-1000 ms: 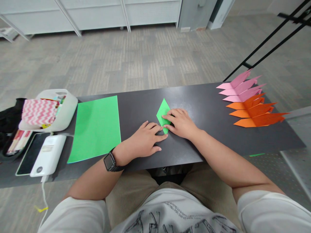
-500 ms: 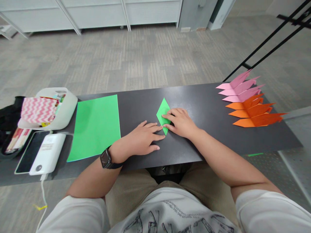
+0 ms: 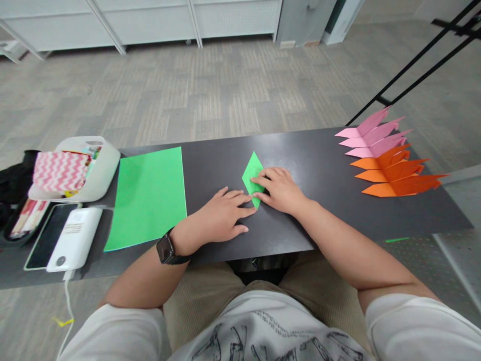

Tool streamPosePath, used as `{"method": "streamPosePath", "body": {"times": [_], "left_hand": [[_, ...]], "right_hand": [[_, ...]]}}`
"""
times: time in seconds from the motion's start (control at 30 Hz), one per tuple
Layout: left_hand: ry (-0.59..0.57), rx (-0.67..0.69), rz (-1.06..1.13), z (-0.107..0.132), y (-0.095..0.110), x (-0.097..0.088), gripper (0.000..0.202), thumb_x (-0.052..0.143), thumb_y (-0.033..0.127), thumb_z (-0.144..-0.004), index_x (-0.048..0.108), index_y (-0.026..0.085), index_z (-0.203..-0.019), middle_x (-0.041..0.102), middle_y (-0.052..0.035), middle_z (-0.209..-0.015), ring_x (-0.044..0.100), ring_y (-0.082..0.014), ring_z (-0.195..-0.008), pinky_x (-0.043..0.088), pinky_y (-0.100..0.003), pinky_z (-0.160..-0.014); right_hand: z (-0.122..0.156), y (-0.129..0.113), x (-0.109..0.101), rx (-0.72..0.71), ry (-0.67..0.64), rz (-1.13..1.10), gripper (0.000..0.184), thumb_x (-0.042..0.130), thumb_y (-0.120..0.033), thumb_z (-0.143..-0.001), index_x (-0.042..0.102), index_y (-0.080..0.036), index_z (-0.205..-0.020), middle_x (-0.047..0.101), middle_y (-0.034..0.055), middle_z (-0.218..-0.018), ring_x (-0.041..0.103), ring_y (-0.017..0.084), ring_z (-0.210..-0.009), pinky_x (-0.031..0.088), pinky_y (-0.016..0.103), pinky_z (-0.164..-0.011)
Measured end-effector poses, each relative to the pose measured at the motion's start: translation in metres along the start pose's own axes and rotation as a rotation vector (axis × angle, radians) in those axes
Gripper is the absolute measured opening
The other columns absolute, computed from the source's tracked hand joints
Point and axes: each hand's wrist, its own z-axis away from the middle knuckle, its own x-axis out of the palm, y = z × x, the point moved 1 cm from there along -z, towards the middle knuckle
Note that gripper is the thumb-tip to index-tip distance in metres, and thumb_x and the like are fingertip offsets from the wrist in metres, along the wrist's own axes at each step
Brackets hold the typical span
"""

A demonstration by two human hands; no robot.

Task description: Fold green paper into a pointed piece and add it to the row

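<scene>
A folded green paper lies on the dark table in front of me, shaped like a narrow diamond with one tip pointing away. My right hand covers its right side. The thumb and index finger press on the paper, while the other fingers are curled in. From the left, my left hand lies flat with fingers spread, fingertips touching the paper's lower left edge near the bottom tip. Part of the lower half is hidden under the fingers.
Large green sheets lie to the left, beside a white power bank, a phone and a white basket. Pink paper cranes and orange paper cranes stand in a row at right.
Both hands and the folded paper stay almost where they were. The view has shifted very slightly.
</scene>
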Motion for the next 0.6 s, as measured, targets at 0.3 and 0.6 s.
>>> {"method": "streamPosePath", "body": {"times": [0.3, 0.6], "left_hand": [[-0.025, 0.005, 0.0, 0.0012, 0.0004, -0.0024, 0.05, 0.07, 0.046, -0.104, 0.065, 0.035, -0.153, 0.048, -0.0094, -0.173, 0.042, -0.0418, -0.161, 0.031, -0.072, -0.129], [0.023, 0.011, 0.006, -0.0014, 0.0018, -0.0001, 0.054, 0.073, 0.047, -0.102, 0.066, 0.032, -0.153, 0.055, -0.0121, -0.166, 0.048, -0.0417, -0.155, 0.036, -0.071, -0.127]], "right_hand": [[0.0005, 0.0004, -0.0002, -0.005, 0.001, 0.002, 0.042, 0.074, -0.045, -0.101, 0.073, -0.025, -0.138, 0.069, 0.0125, -0.132, 0.058, 0.034, -0.128, 0.039, 0.053, -0.115], [0.0003, 0.0005, -0.0012, -0.006, -0.003, -0.005, 0.042, 0.074, -0.044, -0.101, 0.073, -0.027, -0.139, 0.069, 0.0124, -0.131, 0.059, 0.034, -0.127, 0.039, 0.054, -0.115]]}}
